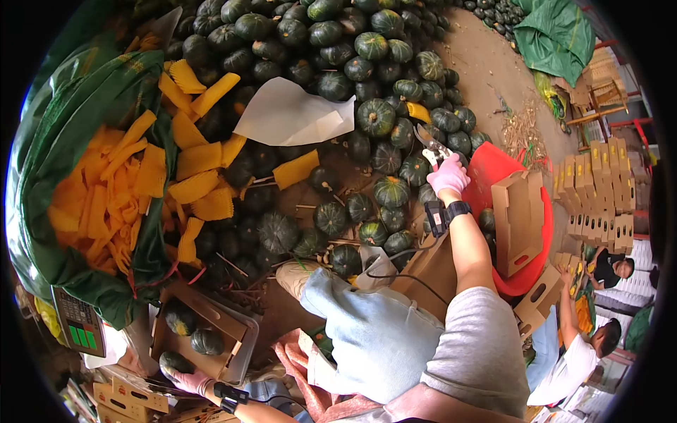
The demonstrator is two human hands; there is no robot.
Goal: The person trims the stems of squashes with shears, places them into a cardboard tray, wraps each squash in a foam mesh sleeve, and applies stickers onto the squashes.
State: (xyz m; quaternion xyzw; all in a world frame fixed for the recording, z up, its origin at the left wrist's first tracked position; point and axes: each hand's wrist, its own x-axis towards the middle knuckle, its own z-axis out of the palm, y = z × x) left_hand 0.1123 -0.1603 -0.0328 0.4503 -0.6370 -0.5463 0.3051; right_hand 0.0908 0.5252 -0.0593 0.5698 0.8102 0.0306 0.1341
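And there's the right hand (450, 176), up at the right flank of the squash heap (376, 118), pink-gloved fingers clamped on the pruning shears (431, 144), blades pointing in over the heap! Space here is tight: squashes crowd the blades, and the red tub (539, 247) curves round the heap's right edge, its rim just beside that wrist. The roomiest stretch is the ground (501, 84) right of the heap's upper part, strewn with dry stalks.

Down to the left hand (189, 381), below the heap and well apart from it: fingers closed around a dark green squash (175, 362) at the wall of a cardboard box (224, 321). Inside the rim or over it? Cannot tell. Two more squashes (206, 341) sit in that box, with a clear plastic bin (247, 350) around it.

Over to the heap's left, a green sack (42, 211) gapes, brimming with yellow foam sleeves (92, 183), some spilling onto the squashes. And the red tub? It takes a tilted carton (515, 222), squashes wedged beside it.
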